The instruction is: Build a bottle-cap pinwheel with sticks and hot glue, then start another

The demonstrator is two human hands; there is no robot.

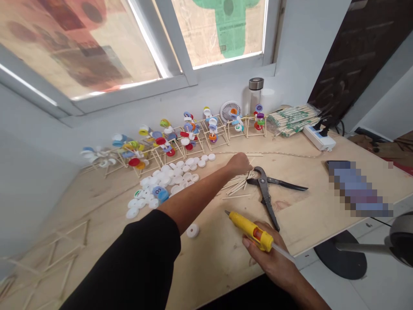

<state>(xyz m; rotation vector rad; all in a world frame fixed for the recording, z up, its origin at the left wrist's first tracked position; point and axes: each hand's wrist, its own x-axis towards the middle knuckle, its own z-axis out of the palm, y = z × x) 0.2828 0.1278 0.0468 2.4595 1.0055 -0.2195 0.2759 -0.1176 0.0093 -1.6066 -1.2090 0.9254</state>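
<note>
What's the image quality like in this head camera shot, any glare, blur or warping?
In the head view, daylight makes the paper-covered window the brightest area, wide-angle distortion slants the window frame, a pixelated block hides something on the plywood workbench, and the yellow hot glue gun shows no obvious motion blur.

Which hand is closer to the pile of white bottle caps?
The left hand is nearer: it reaches out just to the right of the white bottle caps. The right hand is farther away, lower down in the view, gripping a yellow glue gun.
</note>
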